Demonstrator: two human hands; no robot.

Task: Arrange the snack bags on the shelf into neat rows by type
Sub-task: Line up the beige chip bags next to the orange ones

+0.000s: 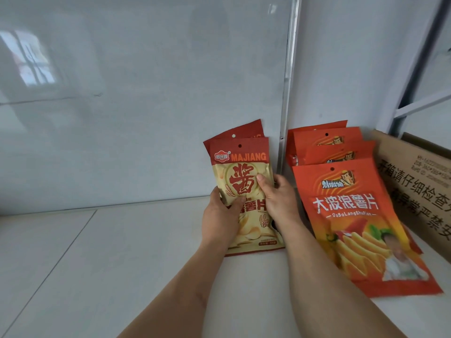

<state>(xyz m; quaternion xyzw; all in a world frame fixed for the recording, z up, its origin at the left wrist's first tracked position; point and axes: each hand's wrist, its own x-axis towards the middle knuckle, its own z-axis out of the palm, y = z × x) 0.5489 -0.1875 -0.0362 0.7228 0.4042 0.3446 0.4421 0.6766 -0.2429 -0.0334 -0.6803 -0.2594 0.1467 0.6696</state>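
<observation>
A cream and red MAJIANG chip bag point(244, 167) stands near the middle of the white shelf point(97, 252). My left hand point(220, 215) grips its left edge, thumb across the front. My right hand point(278, 196) grips its right edge, thumb on the front too. A second bag of the same kind point(246, 130) leans behind it, mostly hidden. To the right, several orange wavy-chip bags point(341, 208) lie in an overlapping row running back to the wall.
A brown cardboard box point(415, 172) with printed text stands at the far right, beside the orange bags. A glossy white back wall point(146, 93) with a metal strip point(288, 93) closes the shelf behind. A metal frame point(415, 69) rises at the right.
</observation>
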